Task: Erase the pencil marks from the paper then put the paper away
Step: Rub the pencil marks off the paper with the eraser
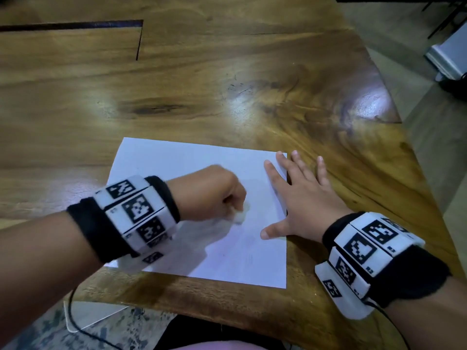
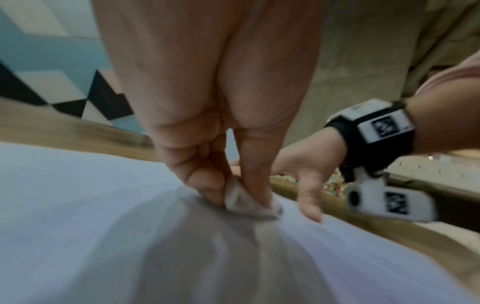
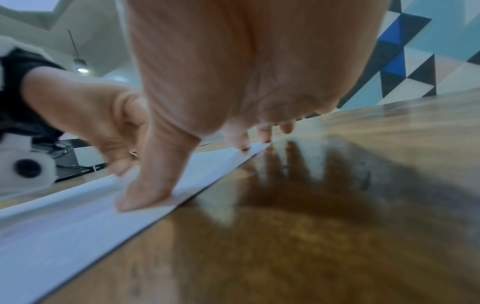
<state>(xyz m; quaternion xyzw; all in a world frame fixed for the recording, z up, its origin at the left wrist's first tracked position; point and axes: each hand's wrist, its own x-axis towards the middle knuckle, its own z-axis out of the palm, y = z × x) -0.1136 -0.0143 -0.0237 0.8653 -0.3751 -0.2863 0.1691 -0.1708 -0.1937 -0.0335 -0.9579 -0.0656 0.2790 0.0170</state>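
Left hand (image 1: 214, 193): fingers curled into a fist, thumb and fingertips pinching a small white eraser (image 2: 244, 202). The eraser's lower face is pressed onto the paper (image 1: 202, 248), near the sheet's middle. Motion blur around the fist and eraser in the head and left wrist views.

Right hand (image 1: 300, 195): flat and spread, fingers straight, holding nothing. Thumb and index finger press on the right margin of the paper; middle fingertip lies at the sheet's far right corner; the remaining fingers and the palm rest on the table (image 1: 227, 84) just past the edge. The right wrist view confirms the thumb tip planted on the sheet beside its edge.

Paper: single white sheet, lying flat on the wooden table, close to the near table edge, slightly skewed. Faint grey marks are visible on its lower half; too faint to read.

Both wrists carry black bands with white marker blocks (image 1: 136, 210). A black cable (image 1: 75, 322) hangs below the near table edge at left.
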